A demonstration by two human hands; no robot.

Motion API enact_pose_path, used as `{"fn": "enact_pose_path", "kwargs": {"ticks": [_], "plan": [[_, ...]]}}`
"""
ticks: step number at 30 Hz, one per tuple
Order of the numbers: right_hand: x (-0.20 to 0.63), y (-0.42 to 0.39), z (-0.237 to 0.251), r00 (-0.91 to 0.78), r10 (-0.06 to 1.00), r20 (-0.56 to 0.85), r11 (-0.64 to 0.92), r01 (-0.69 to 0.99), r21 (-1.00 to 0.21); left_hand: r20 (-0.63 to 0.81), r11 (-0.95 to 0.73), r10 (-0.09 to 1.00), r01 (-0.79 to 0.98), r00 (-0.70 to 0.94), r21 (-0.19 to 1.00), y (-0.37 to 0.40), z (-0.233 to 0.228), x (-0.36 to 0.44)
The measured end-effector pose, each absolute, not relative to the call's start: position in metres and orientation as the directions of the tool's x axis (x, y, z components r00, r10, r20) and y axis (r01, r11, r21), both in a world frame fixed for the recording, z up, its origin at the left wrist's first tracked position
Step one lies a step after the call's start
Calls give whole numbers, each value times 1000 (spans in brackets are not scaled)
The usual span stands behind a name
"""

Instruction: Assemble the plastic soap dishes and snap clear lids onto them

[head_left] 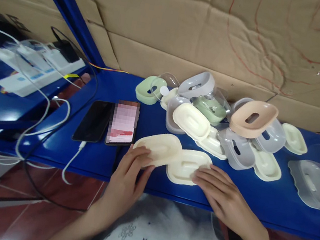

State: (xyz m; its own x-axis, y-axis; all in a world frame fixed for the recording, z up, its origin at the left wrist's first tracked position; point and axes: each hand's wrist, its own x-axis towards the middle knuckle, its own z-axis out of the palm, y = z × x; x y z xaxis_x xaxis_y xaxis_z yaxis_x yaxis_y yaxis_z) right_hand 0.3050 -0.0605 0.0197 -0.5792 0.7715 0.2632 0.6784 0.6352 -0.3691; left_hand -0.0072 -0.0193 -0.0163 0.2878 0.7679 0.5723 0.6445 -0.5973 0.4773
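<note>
My left hand (132, 173) is closed on a cream oval plastic tray (163, 147), fingers on its near left part and thumb at the lower edge. The tray is slightly tilted and overlaps a second cream tray (184, 166). My right hand (221, 192) grips the right end of that second tray, its fingers close together over the rim. Beyond both hands is a jumble of soap-dish-like parts: another cream tray (192, 121), a peach slotted dish (254, 118), a grey slotted dish (239, 151) and a green slotted dish (149, 90).
Two phones, one dark (92, 121) and one lit (122, 124), lie left of my hands on the blue table (149, 181). A clear cover (315, 183) rests at the right. Further left is a white power strip (38, 75) with several cables. Cardboard (170, 23) stands behind.
</note>
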Motion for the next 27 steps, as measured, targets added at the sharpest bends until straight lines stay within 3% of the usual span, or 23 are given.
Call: {"fn": "enact_pose_path", "kwargs": {"ticks": [5,9,13,16,21,24,27], "plan": [[304,-63,19,-617,744,257,664,638,-390,528,-591,775,693,348,412,-16,-23,-6],[311,-54,28,-564,738,369,670,674,-309,534,-607,762,691,367,391,-15,-25,-5],[333,-34,36,-358,797,487,445,893,-73,577,-615,748,671,328,415,-15,-22,-4],[345,-20,33,-256,828,499,266,963,52,583,-607,742,700,332,375,-15,-18,-1],[342,-15,23,-257,849,462,217,966,140,628,-690,645,686,436,233,-21,-14,1],[339,-23,20,-196,838,509,120,977,179,543,-806,574,539,613,244,-25,-12,3],[346,-34,16,-115,819,562,34,988,153,484,-823,567,484,667,297,-25,-11,4]]}}
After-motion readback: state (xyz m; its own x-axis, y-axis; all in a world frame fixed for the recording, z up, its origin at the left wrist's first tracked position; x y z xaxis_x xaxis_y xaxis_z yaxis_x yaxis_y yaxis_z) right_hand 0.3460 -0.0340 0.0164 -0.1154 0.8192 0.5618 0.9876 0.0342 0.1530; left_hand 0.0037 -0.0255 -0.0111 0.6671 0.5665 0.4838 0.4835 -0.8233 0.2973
